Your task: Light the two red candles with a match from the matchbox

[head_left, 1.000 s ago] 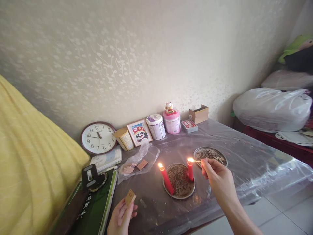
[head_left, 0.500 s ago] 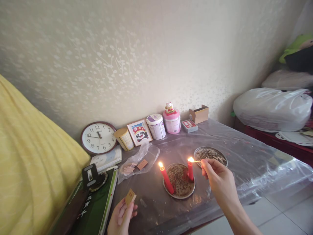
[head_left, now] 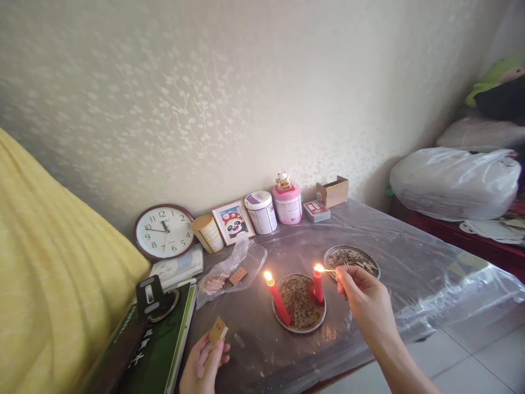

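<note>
My right hand (head_left: 365,298) pinches a matchstick (head_left: 329,270), its tip in the flame at the top of the right red candle (head_left: 318,287). The left red candle (head_left: 279,302) burns too and leans to the left. Both candles stand on a round, stained metal lid (head_left: 301,309). Low on the left, my left hand (head_left: 205,361) is closed around a small tan matchbox (head_left: 217,330), held above the table away from the candles. Behind my right hand lies a second round lid (head_left: 353,260) with several matchsticks in it.
A clear plastic bag (head_left: 229,273) with a small brown box lies left of the candles. Along the wall stand a clock (head_left: 165,231), a panda picture (head_left: 233,223), several cans and an open carton (head_left: 332,192). Plastic sheeting (head_left: 410,262) covers the table. Green box (head_left: 164,339) at left.
The whole view has shifted very slightly. Both hands keep nearly the same place, with the matchstick still at the right candle's flame.
</note>
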### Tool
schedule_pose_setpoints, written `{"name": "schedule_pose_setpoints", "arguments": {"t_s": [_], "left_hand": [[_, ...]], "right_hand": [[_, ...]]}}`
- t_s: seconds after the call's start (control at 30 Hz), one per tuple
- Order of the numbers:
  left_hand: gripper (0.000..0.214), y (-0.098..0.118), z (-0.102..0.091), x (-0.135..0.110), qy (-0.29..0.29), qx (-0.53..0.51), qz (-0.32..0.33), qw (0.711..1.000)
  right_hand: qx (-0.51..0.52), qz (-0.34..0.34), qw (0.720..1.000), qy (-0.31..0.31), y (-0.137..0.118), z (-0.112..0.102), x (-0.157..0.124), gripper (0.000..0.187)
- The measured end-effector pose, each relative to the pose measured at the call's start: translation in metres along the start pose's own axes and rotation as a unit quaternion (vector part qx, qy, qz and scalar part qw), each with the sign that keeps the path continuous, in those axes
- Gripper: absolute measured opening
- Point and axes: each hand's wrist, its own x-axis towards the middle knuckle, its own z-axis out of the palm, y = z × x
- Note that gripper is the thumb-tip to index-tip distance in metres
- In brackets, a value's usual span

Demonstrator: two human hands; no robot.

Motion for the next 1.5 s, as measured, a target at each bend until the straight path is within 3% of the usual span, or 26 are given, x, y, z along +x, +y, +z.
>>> {"name": "schedule_pose_setpoints", "arguments": {"t_s": [0.47,1.07,1.2,1.3,1.4,1.43,1.5], "left_hand": [[0.058,0.005,0.004,-0.002,0.004,-0.003,-0.002,1.000],[0.062,0.002,0.003,-0.002,0.011,-0.004,-0.002,1.000],[0.062,0.004,0.002,-0.003,0.004,0.003,-0.005,1.000],[0.059,0.005,0.003,-0.005,0.005,0.001,0.000,1.000],[0.057,0.006,0.004,-0.006,0.007,-0.005,0.001,1.000],[0.057,0.006,0.004,-0.006,0.007,-0.008,0.001,1.000],[0.057,0.005,0.005,-0.006,0.006,-0.014,0.002,1.000]], "right_hand": [[-0.020,-0.011,1.000,0.005,0.000,-0.001,0.000,0.022],[0.025,-0.016,0.999,0.011,-0.002,0.003,-0.003,0.022],[0.033,0.007,0.999,0.003,0.000,0.005,-0.001,0.022],[0.143,0.039,0.988,-0.053,-0.007,0.000,0.000,0.024],[0.326,0.091,0.925,-0.172,-0.017,-0.010,-0.002,0.025],[0.341,0.095,0.911,-0.210,-0.019,-0.013,-0.004,0.026],[0.251,0.063,0.926,-0.276,-0.020,-0.015,-0.009,0.026]]}}
